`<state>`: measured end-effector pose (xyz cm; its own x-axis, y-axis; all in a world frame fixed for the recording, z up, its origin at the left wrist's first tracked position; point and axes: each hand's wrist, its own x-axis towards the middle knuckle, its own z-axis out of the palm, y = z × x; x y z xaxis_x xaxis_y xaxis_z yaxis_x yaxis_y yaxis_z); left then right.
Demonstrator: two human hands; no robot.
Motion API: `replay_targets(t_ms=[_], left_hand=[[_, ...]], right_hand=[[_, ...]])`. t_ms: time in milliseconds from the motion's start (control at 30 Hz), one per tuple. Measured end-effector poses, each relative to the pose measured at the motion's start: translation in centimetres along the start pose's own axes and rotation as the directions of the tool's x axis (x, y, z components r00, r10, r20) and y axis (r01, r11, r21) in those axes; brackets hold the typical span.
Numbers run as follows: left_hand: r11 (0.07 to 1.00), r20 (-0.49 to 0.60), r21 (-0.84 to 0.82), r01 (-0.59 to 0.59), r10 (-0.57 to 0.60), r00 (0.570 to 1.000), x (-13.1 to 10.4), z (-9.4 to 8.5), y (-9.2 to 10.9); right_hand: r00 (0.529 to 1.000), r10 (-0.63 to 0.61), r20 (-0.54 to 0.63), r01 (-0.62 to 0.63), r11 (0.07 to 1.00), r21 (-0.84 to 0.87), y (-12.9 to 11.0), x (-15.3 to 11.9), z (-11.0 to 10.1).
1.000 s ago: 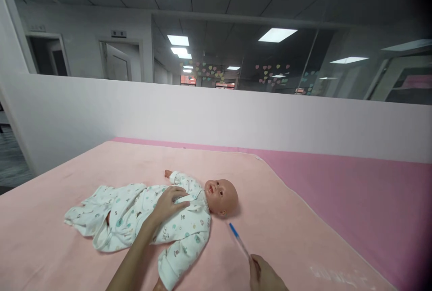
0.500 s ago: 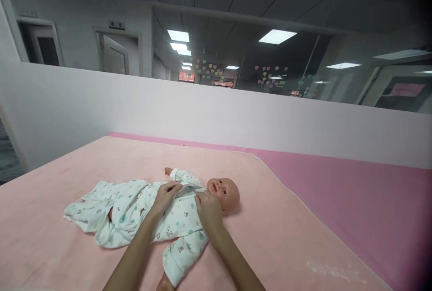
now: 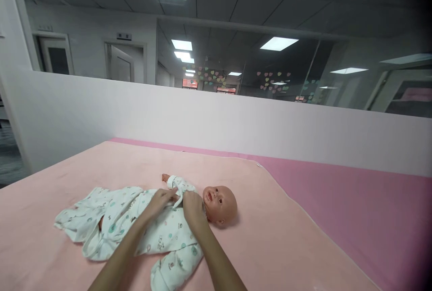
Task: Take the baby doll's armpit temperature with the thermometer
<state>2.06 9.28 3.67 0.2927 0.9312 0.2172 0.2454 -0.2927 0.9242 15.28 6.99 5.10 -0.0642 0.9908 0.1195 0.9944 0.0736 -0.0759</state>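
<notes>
A baby doll (image 3: 221,205) lies on its back, its head toward the right, dressed in a white printed outfit (image 3: 168,232). My left hand (image 3: 162,202) is at the chest, its fingers closed on the edge of the front. Close beside it, nearer the doll's neck, my right hand (image 3: 193,205) is closed on the outfit's fabric, its fingertips partly hidden. Between the two hands a strip of cloth is raised. One sleeve points up and away with the doll's small hand (image 3: 165,177) showing; the other sleeve (image 3: 175,266) reaches toward the front edge of the view.
The doll lies on a peach blanket (image 3: 276,237) over a pink mat (image 3: 354,196). Behind them runs a low white wall (image 3: 236,122) with glass above, carrying heart-shaped stickers. Doors stand in the back left.
Both hands have moved left and closer together at the chest, and the raised cloth has shifted with them. The doll appears slightly lower and further left as the view tilts.
</notes>
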Motion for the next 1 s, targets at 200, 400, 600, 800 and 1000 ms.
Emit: replay_targets(t_ms=[200, 400, 600, 800, 1000], left_hand=[[0.67, 0.071, 0.723, -0.167, 0.169, 0.983, 6.1, -1.7, 0.5], [0.53, 0.128, 0.828, -0.183, 0.139, 0.982, 8.3, 1.6, -2.3], [0.467, 0.044, 0.874, -0.134, 0.2, 0.979, 6.7, 1.3, -1.6], [0.514, 0.046, 0.854, -0.086, 0.089, 0.995, 3.5, 0.4, -1.5], [0.641, 0.047, 0.764, -0.08, 0.068, 0.997, 1.5, -0.2, -2.0]], right_hand=[[1.0, 0.006, -0.018, -0.007, 0.999, -0.044, -0.2, 0.1, 0.3], [0.999, -0.001, -0.048, -0.002, 0.998, -0.061, -0.2, -0.1, 0.3], [0.996, 0.054, -0.074, -0.061, 0.995, -0.085, -0.9, -0.3, 0.4], [0.981, 0.08, -0.178, -0.106, 0.984, -0.14, -1.0, -1.0, 0.5], [0.979, -0.015, -0.201, -0.018, 0.986, -0.164, -0.1, -2.2, 0.1]])
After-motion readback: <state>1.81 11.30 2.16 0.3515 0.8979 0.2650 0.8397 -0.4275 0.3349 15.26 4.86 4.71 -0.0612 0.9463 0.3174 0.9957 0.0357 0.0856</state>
